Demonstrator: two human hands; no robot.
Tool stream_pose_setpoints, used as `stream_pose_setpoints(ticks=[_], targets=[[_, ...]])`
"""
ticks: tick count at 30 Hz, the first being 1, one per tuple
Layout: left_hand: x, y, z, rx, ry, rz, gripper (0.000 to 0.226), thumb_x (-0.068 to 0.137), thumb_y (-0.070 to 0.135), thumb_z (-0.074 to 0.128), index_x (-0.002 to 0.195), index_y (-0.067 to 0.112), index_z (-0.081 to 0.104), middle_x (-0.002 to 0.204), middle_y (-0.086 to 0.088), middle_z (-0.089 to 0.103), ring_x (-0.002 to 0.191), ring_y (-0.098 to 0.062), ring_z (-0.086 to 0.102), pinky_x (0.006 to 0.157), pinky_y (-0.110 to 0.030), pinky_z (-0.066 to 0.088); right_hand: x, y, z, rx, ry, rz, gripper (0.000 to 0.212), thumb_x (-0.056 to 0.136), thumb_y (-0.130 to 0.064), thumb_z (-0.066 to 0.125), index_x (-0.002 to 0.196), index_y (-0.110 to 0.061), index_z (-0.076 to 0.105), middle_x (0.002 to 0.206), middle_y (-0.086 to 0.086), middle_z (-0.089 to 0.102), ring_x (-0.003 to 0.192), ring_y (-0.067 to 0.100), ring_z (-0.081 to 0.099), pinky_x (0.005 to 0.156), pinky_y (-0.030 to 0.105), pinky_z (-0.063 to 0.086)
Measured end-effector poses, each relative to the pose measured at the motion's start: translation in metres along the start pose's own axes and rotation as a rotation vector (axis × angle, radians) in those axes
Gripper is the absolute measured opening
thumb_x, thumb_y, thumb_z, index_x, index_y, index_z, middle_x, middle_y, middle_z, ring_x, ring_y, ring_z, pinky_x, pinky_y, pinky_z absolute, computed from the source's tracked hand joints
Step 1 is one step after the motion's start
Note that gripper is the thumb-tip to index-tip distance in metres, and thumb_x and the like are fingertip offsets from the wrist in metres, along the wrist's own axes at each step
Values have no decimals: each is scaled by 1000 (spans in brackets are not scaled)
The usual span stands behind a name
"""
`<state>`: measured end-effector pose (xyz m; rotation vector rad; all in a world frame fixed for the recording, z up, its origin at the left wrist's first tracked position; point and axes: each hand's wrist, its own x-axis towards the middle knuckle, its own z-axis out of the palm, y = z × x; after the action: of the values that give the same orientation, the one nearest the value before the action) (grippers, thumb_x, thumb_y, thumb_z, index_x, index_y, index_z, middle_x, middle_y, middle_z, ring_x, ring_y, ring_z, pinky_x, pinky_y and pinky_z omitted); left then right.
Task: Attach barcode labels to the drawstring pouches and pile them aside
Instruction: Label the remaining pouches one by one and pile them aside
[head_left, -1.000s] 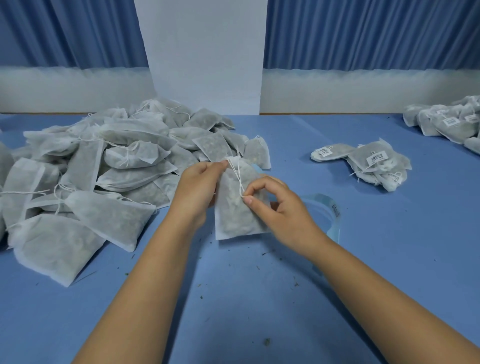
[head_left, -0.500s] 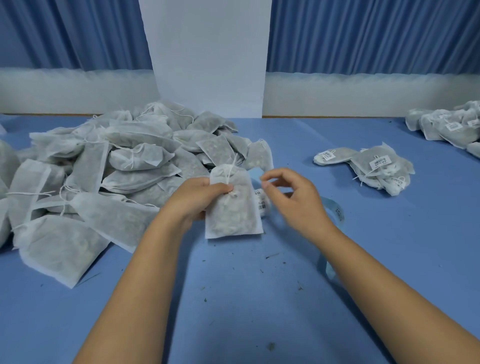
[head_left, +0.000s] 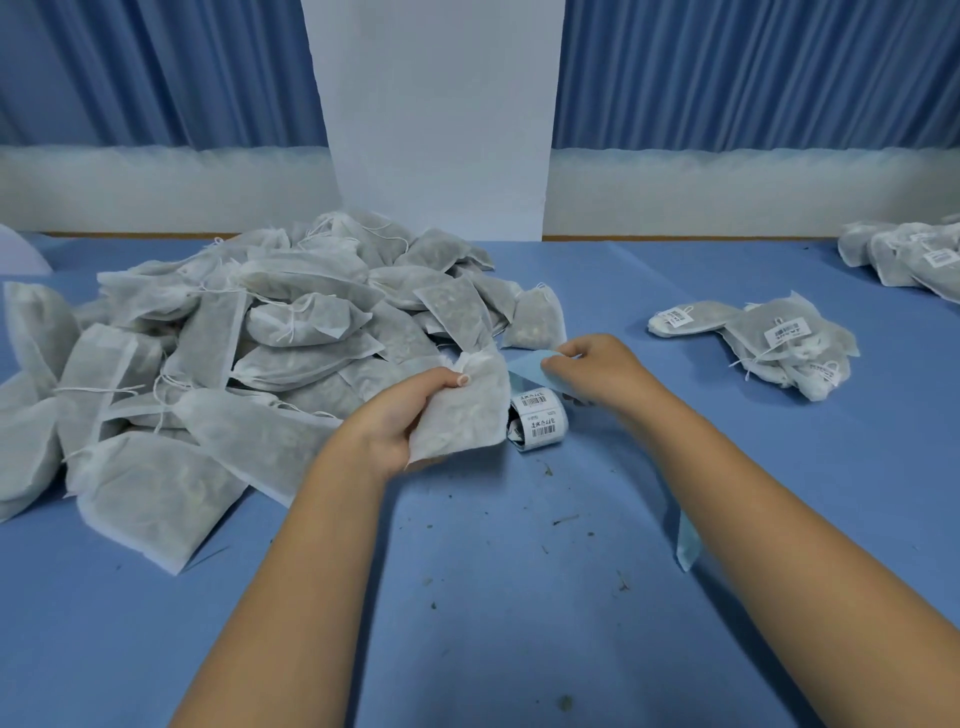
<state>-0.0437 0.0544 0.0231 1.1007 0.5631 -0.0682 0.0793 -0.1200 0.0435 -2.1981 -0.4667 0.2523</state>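
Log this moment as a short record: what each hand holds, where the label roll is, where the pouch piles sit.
left hand: grips a drawstring pouch, no label showing
right hand: pinches the blue backing strip of the label roll
label roll: lies on the table, right of the held pouch
unlabelled pile: large, left of the hands
labelled pile: small, to the right
second labelled pile: far right edge

The table (head_left: 519, 623) in front of you carries a blue cover. At your left lies a large heap of unlabelled pouches (head_left: 234, 364). Just beside it, at centre, lies the label roll (head_left: 537, 423). At your right, well apart, lie a near labelled pile (head_left: 779, 343) and a far labelled pile (head_left: 914, 260). Dark crumbs (head_left: 566, 519) dot the cover.
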Motion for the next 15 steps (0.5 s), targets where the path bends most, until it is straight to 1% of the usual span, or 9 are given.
stream_pose_setpoints(ticks=[2, 3, 6, 8, 9, 10, 12, 13, 15], targets=[[-2, 0, 2, -133, -100, -31, 24, 69, 14, 69, 91, 6, 75, 105, -20, 73, 67, -23, 73, 51, -26, 58, -9, -1, -8, 63, -47, 42, 10, 84, -20, 58, 80, -12, 61, 64, 6, 54, 43, 12, 42, 40, 14, 31], [-2, -1, 3, -181, -138, -37, 23, 70, 13, 68, 91, 5, 75, 111, -25, 70, 67, -24, 74, 51, -26, 59, -14, -1, -11, 84, -81, 51, 7, 85, -22, 59, 81, -16, 60, 62, 6, 55, 43, 13, 43, 42, 14, 31], [-1, -6, 7, -217, -167, -56, 28, 76, 11, 64, 103, 2, 68, 119, -25, 66, 77, -26, 74, 58, -28, 61, -30, -1, -16, 123, -213, 96, 14, 89, -28, 64, 83, -16, 59, 73, 4, 62, 62, 17, 56, 59, 23, 46], [2, -9, 9, -240, -165, -75, 26, 84, 11, 61, 108, 2, 66, 123, -22, 64, 75, -24, 74, 55, -29, 61, -38, 3, -18, 81, -284, 100, 18, 90, -30, 66, 79, -18, 58, 74, 0, 62, 65, 14, 59, 57, 22, 50], [2, -10, 10, -270, -163, -83, 24, 88, 12, 59, 109, 2, 66, 123, -22, 64, 70, -24, 73, 50, -29, 59, -41, 6, -18, 72, -303, 90, 19, 90, -29, 67, 77, -17, 58, 73, -1, 62, 63, 11, 60, 55, 22, 50], [1, -10, 11, -310, -166, -90, 22, 91, 13, 58, 108, 2, 66, 118, -22, 67, 67, -25, 73, 46, -28, 57, -44, 9, -17, 76, -319, 80, 21, 89, -28, 68, 75, -17, 58, 71, -1, 61, 60, 10, 60, 54, 22, 51], [0, -10, 13, -371, -179, -93, 23, 88, 15, 60, 107, 4, 67, 95, -16, 72, 64, -24, 73, 42, -26, 54, -50, 17, -14, 81, -362, 68, 25, 86, -26, 72, 71, -16, 55, 67, 0, 58, 58, 11, 58, 54, 22, 50], [-1, -10, 15, -387, -192, -91, 29, 84, 16, 62, 110, 5, 67, 89, -13, 72, 64, -22, 72, 42, -25, 54, -52, 20, -12, 70, -389, 60, 26, 84, -25, 74, 71, -15, 53, 66, 1, 55, 58, 13, 55, 55, 22, 48], [-2, -10, 16, -405, -229, -90, 36, 87, 17, 59, 120, 3, 66, 95, -10, 72, 64, -20, 72, 42, -24, 54, -56, 27, -8, 45, -420, 41, 27, 81, -26, 76, 75, -15, 52, 64, 2, 48, 57, 15, 48, 55, 23, 43]])
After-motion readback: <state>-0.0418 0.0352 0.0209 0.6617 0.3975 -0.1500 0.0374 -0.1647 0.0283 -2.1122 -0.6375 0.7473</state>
